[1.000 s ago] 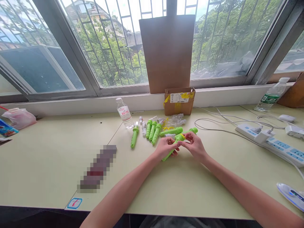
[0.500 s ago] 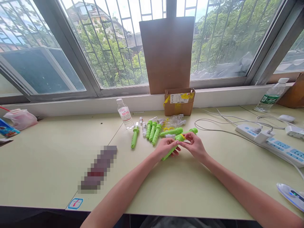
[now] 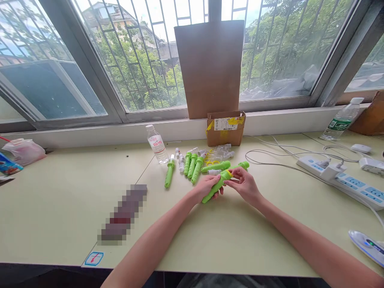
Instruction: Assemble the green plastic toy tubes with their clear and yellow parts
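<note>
My left hand [image 3: 205, 189] is wrapped round a green ribbed plastic tube [image 3: 218, 185], which slants up to the right just over the table. At the tube's upper end sits a yellow ring [image 3: 229, 174]. My right hand [image 3: 245, 186] has its thumb and fingertips closed on that ring; the exact contact is partly hidden. Beyond my hands lie more green tubes [image 3: 196, 171], one of them [image 3: 169, 173] apart on the left with a clear top. Small clear plastic parts [image 3: 222, 152] and loose yellow rings [image 3: 212, 163] lie behind them.
A water bottle [image 3: 157, 145] and a small cardboard box [image 3: 225, 136] stand at the back. Cables and a power strip [image 3: 339, 176] occupy the right, with another bottle [image 3: 342, 120] behind. A blurred dark object [image 3: 124, 214] lies on the left.
My left thumb has drawn back down the tube, so more of its green body shows. My right fingers stay at the yellow ring.
</note>
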Tool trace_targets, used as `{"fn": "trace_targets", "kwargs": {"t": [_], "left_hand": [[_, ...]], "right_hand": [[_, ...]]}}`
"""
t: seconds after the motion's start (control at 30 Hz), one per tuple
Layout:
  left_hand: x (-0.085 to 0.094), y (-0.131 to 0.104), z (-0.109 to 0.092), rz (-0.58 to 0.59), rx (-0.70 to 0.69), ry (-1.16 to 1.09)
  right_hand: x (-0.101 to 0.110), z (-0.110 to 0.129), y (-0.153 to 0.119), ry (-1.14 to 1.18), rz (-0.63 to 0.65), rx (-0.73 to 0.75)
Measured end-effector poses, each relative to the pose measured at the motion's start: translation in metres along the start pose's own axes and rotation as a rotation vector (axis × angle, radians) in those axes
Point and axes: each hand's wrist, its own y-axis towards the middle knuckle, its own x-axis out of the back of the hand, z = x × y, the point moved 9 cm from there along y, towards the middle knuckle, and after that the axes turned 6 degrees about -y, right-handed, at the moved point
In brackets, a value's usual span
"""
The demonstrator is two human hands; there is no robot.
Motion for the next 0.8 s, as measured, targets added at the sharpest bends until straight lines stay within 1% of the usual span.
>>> {"fn": "trace_targets", "kwargs": {"t": [0.17,0.33,0.43,0.5,0.57,0.7,0.8], "left_hand": [[0.000,0.000,-0.005,-0.013,-0.044,0.043],[-0.002,-0.003,-0.013,-0.039,-0.104,0.167],[-0.003,-0.006,-0.018,-0.059,-0.127,0.212],[-0.003,-0.008,-0.019,-0.059,-0.131,0.227],[-0.003,-0.009,-0.020,-0.052,-0.135,0.241],[-0.004,-0.009,-0.021,-0.037,-0.152,0.260],[-0.004,-0.009,-0.020,-0.031,-0.153,0.267]], "right_hand": [[-0.001,0.005,-0.002,0.014,-0.022,0.036],[-0.002,0.007,-0.002,0.020,-0.015,0.046],[0.001,0.013,-0.004,-0.066,-0.040,0.080],[0.006,0.021,-0.006,-0.180,-0.094,0.136],[0.008,0.027,-0.007,-0.259,-0.114,0.190],[0.006,0.027,-0.007,-0.292,-0.088,0.237],[0.004,0.023,-0.006,-0.259,-0.080,0.235]]}}
